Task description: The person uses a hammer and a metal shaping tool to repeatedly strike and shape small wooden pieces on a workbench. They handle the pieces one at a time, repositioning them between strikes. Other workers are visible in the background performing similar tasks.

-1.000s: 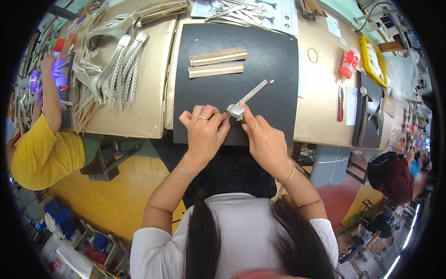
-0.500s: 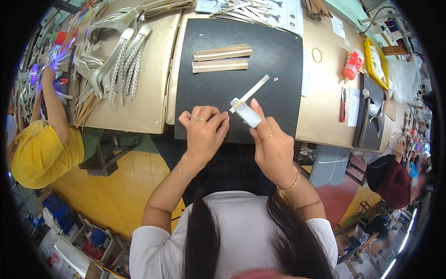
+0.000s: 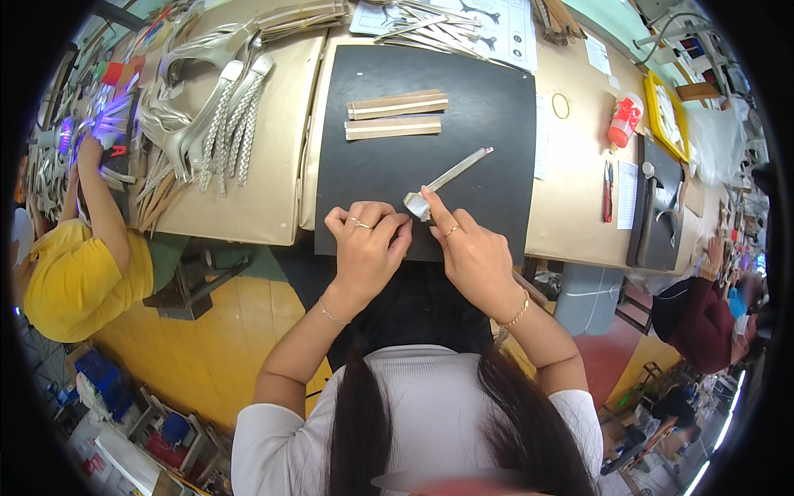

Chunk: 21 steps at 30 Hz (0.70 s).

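Observation:
A thin silver strip [image 3: 460,167] lies slanted across the black mat [image 3: 496,107]. My left hand [image 3: 368,246] is closed in a pinch at the strip's near end, its fingertips low on the mat. In my right hand [image 3: 480,256] is a small pale grey-white block with rounded edges [image 3: 416,204]. The block rests on the strip close to my left fingertips, with my right index finger laid along it. What kind of tool the block is does not show. Farther up the mat lie two brown strips [image 3: 397,128], each with a pale line along it.
Silver braided straps [image 3: 241,124] lie on the left table. Loose pale strips [image 3: 438,21] sit on a printed sheet at the back. To the right are a red-and-white bottle [image 3: 625,121], a red-handled tool [image 3: 608,198] and a yellow tray [image 3: 667,116]. A co-worker in yellow [image 3: 87,277] works at left.
The block in my right hand has come down onto the strip, tilted up before. My right hand has moved down and a little left. My left hand has shifted slightly toward me.

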Motion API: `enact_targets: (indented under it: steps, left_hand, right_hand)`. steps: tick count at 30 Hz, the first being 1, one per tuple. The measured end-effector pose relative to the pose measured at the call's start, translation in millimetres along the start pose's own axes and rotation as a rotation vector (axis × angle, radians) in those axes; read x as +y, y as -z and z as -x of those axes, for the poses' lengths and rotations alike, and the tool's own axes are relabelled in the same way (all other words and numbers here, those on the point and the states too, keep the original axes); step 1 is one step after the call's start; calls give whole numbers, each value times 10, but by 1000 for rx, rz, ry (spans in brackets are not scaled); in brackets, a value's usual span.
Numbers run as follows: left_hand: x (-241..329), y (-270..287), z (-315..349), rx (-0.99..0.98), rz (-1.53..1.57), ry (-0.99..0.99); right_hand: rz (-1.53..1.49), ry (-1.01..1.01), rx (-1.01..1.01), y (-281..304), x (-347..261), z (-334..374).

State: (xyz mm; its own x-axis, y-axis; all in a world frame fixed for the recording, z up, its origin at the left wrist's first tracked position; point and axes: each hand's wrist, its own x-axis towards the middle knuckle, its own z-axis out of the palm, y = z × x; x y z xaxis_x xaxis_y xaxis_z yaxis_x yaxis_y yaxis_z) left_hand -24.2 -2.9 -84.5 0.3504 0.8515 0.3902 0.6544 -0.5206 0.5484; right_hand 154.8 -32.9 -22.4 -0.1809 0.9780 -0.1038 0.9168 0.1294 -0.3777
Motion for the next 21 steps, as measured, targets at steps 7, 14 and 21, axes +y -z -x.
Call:
enact_targets:
  steps: [7, 14, 21]
  left_hand:
    - [77, -80, -85, -23, 18, -76]
    - [72, -153, -222, -110, -79, -198]
    - [27, -127, -309, -150, -125, -272]
  right_hand:
    - [-181, -17, 397, 75, 217, 16]
    - [68, -84, 136, 107, 381, -66]
    - [-93, -86, 186, 53, 516, -72]
